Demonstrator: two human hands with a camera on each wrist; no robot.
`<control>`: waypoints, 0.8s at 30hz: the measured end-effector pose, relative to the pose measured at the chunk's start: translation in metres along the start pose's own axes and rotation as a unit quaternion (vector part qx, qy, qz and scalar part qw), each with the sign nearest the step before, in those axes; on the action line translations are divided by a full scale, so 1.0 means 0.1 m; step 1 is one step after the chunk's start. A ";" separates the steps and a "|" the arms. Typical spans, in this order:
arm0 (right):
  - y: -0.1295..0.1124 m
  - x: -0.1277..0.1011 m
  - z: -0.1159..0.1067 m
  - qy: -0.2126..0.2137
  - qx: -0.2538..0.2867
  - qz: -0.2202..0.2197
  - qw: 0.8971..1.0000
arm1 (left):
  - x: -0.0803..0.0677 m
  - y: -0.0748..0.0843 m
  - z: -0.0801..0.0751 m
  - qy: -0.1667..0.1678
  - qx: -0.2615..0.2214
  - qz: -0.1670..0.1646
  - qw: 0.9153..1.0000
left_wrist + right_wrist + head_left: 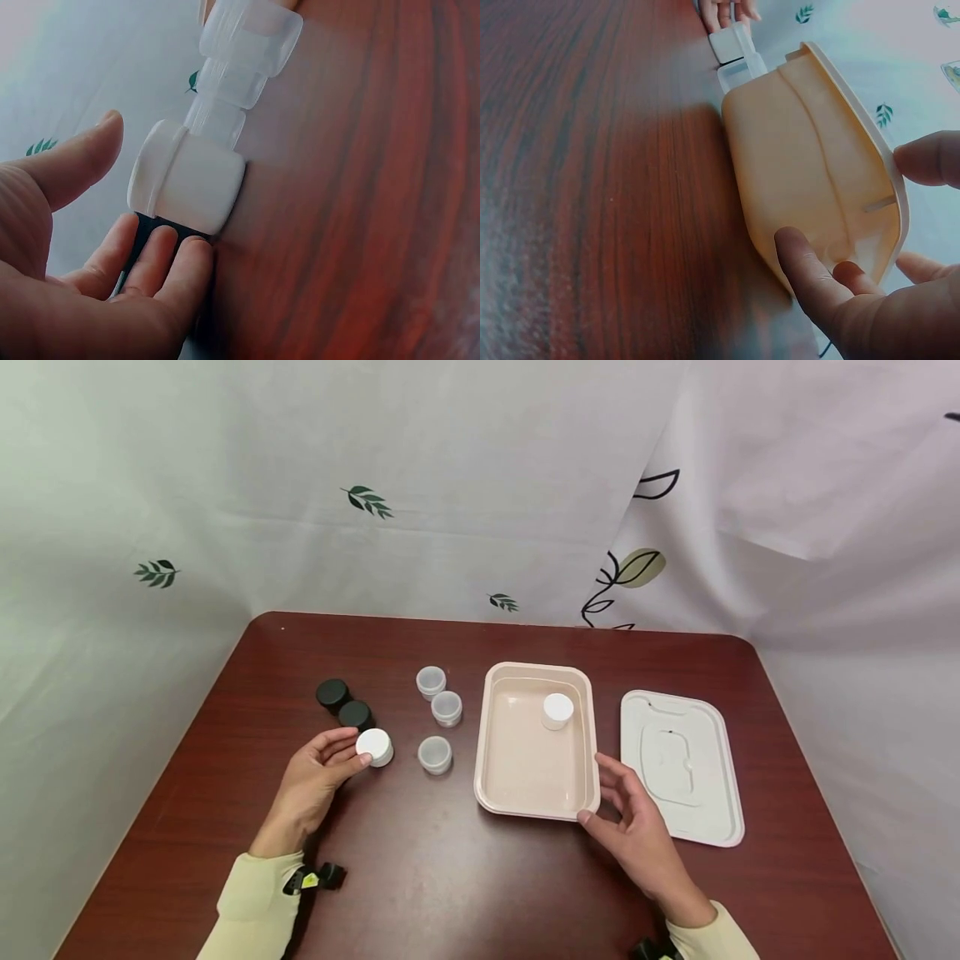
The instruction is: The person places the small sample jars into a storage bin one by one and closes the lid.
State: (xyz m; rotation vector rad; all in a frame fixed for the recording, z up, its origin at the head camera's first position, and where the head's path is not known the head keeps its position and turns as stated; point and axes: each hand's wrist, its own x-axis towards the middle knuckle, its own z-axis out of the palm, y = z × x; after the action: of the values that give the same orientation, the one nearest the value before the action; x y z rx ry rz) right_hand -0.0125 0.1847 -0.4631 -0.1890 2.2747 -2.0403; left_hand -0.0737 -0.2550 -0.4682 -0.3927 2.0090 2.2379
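Note:
In the head view my left hand (pixel 311 781) is at a small white lidded jar (pixel 375 747) on the table. The left wrist view shows that thumb standing away from the jar (pixel 196 180), with the fingertips close to its lower side. Just behind are two black jars (pixel 333 695). At the beige plastic tub (pixel 517 772), my right hand (pixel 636 837) holds the near right corner. In the right wrist view its thumb (pixel 930 159) touches the rim and the other fingers lie along the side wall. A second white jar (pixel 557 712) sits inside the tub.
Three translucent jars (pixel 435 755) stand between the left hand and the tub. To the right of the tub, a white lid (pixel 678 777) with a moulded handle lies flat on the brown table (pixel 442 885). A printed white curtain (pixel 450 485) hangs behind the table.

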 end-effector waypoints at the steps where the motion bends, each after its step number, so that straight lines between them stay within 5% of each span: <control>1: 0.00 0.00 0.00 -0.001 0.001 -0.001 1.000 | 0.00 0.00 0.00 -0.002 0.004 0.001 1.000; 13: -0.01 0.00 0.01 0.002 0.001 -0.002 1.000 | 0.01 -0.03 -0.01 -0.021 0.093 0.006 0.995; 24: -0.02 -0.01 0.02 0.002 0.007 0.002 1.000 | -0.02 -0.03 -0.01 -0.029 0.042 0.005 0.999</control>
State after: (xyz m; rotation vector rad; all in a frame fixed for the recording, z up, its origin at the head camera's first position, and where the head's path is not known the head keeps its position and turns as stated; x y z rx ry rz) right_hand -0.0111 0.1830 -0.4611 -0.1799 2.2616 -2.0562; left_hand -0.0712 -0.2558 -0.4712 -0.3057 2.0717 2.1347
